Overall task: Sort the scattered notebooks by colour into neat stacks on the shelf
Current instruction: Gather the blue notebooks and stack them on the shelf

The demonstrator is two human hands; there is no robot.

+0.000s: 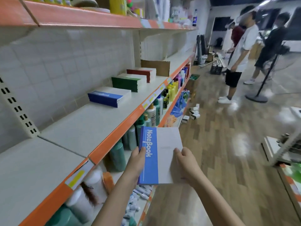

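Observation:
A blue-and-white notebook (pixel 162 150) with "NoteBook" on its blue spine strip is held in front of the shelf edge. My left hand (pixel 136 162) grips its blue spine side, thumb on the cover. My right hand (pixel 185 163) grips its white right edge. On the white shelf (pixel 97 124) three stacks lie in a row: a blue stack (pixel 109 97) nearest, a green stack (pixel 128 82) behind it, a red stack (pixel 141 73) farthest.
A brown cardboard piece (pixel 156 66) stands behind the red stack. Bottles (pixel 156 110) fill the lower shelves. Small boxes (pixel 193 113) lie on the wooden floor. Three people (pixel 239 51) stand at the far right beside a fan stand (pixel 259 95).

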